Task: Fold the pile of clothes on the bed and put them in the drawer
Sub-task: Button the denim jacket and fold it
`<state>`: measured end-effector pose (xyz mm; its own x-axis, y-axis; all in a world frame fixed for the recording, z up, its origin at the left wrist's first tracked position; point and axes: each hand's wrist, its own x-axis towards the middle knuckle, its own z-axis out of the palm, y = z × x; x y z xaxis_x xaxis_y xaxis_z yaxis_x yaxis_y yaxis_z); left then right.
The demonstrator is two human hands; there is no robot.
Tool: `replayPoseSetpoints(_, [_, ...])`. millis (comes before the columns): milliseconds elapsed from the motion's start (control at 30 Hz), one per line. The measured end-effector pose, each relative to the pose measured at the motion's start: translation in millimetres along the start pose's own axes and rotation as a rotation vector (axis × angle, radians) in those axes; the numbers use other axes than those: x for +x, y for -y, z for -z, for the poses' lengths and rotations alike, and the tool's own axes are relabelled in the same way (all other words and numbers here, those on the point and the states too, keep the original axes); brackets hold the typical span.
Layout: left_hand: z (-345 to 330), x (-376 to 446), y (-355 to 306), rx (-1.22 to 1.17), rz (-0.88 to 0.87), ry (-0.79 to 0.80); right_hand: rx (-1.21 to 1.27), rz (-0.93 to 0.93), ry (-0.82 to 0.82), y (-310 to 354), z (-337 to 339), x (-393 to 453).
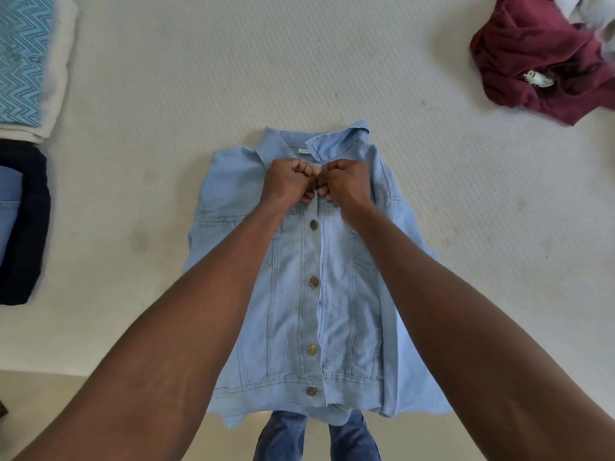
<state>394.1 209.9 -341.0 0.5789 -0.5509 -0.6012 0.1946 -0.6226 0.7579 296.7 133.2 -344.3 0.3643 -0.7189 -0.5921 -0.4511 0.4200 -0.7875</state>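
Buttoning the jacket before folding.

My left hand (288,181) and right hand (346,184) both pinch the placket just under the collar; the jacket (336,294) lies flat on the bed (332,61) beneath them. It looks soft, light denim; I'd take it by the shoulders to fold.

Curled fingers (312,191) hide the top button where both hands pinch; far right of them, the maroon garment (539,61) runs off-frame.
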Motion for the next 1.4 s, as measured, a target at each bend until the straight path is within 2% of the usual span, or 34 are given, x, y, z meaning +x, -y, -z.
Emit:
replayPoseSetpoints(100, [8, 0, 0, -0.107, 0.028, 0.089, -0.028, 0.001, 0.001, 0, 0, 0])
replayPoseSetpoints(267, [7, 0, -5, -0.039, 0.014, 0.065, -0.157, 0.101, -0.048, -4, -1, -5])
replayPoseSetpoints(367, [4, -1, -1, -0.041, 0.013, 0.038, -0.125, 0.011, -0.098, -2, -7, -6])
replayPoseSetpoints(500, [-5, -1, -3, -0.039, 0.048, -0.009, -0.067, -0.131, -0.252, 0, -21, -7])
replayPoseSetpoints(567, [-7, -1, -8, -0.083, 0.101, -0.038, -0.277, -0.051, -0.279, -3, -25, -7])
replayPoseSetpoints(667, [-5, -1, -11, -0.136, 0.194, -0.046, -0.755, 0.209, -0.142, -5, -19, -21])
replayPoseSetpoints(700, [-5, 0, -11, -0.100, 0.182, -0.050, -0.827, 0.251, -0.114, -9, -16, -20])
replayPoseSetpoints(767, [-3, 3, -9, 0.110, 0.007, -0.202, -0.735, 0.247, -0.133, -7, -12, -17])
replayPoseSetpoints(833, [-1, 4, -10, 0.365, -0.300, -0.417, -0.471, 0.199, -0.223, 1, -5, -12])
replayPoseSetpoints(867, [-2, 6, -11, 0.478, -0.430, -0.427, -0.371, 0.198, -0.275, 6, -1, -12])
replayPoseSetpoints(933, [-6, 12, -16, 0.592, -0.565, -0.325, -0.168, 0.157, -0.356, 17, 14, -8])
replayPoseSetpoints(1000, [-12, 16, -16, 0.646, -0.720, -0.262, 0.026, 0.019, -0.349, 28, 27, 0])
replayPoseSetpoints(1033, [-16, 15, -13, 0.702, -0.800, -0.211, 0.082, -0.076, -0.310, 33, 32, 7])
replayPoseSetpoints(1100, [-23, 5, -6, 0.853, -0.901, 0.013, 0.026, -0.212, -0.247, 39, 38, 22])
replayPoseSetpoints(1167, [-26, -3, 6, 0.919, -0.889, 0.149, -0.026, -0.237, -0.270, 38, 44, 31])
replayPoseSetpoints(1300, [-22, -6, 16, 0.640, -0.701, -0.027, -0.037, -0.123, -0.264, 27, 57, 35])
replayPoseSetpoints(1400, [-23, -6, 9, 0.565, -0.648, -0.120, -0.430, 0.012, -0.328, 29, 61, 32])
